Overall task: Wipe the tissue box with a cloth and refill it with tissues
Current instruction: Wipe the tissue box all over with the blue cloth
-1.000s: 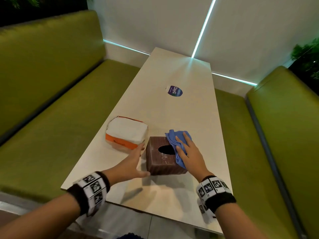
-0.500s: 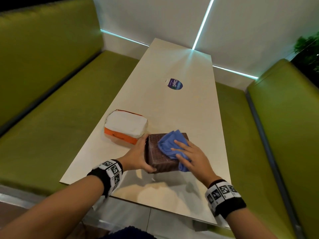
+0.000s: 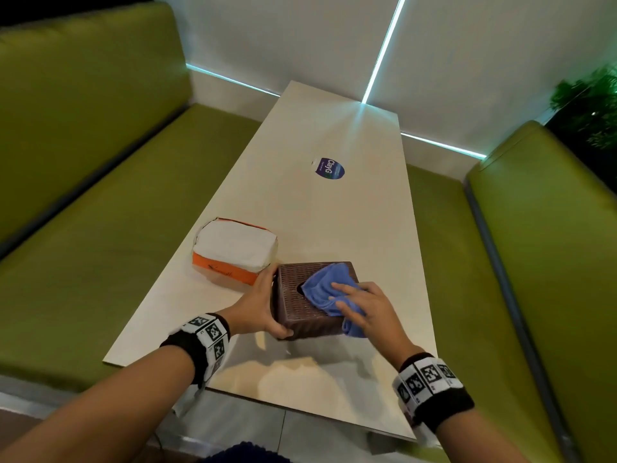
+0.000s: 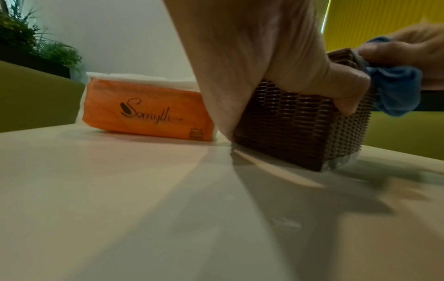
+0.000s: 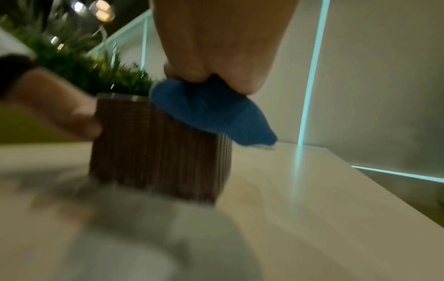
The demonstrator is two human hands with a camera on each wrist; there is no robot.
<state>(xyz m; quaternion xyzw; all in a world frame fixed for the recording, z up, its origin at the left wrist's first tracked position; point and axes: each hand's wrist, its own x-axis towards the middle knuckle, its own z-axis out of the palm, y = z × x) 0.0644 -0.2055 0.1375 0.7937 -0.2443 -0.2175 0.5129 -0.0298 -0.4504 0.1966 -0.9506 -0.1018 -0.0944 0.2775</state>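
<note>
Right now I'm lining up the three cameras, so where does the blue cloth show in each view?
Head: the blue cloth lies on top of the brown tissue box, lower centre, under the right hand.
Left wrist: upper right edge, bunched past the box's far corner.
Right wrist: upper centre, hanging over the box's top edge.
Shared landmark: the brown tissue box, gripped by the left hand.

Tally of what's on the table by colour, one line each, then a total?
Brown: 1, the woven tissue box
Blue: 2, the cloth and the round sticker
Orange and white: 1, the tissue pack
Total: 4
</note>
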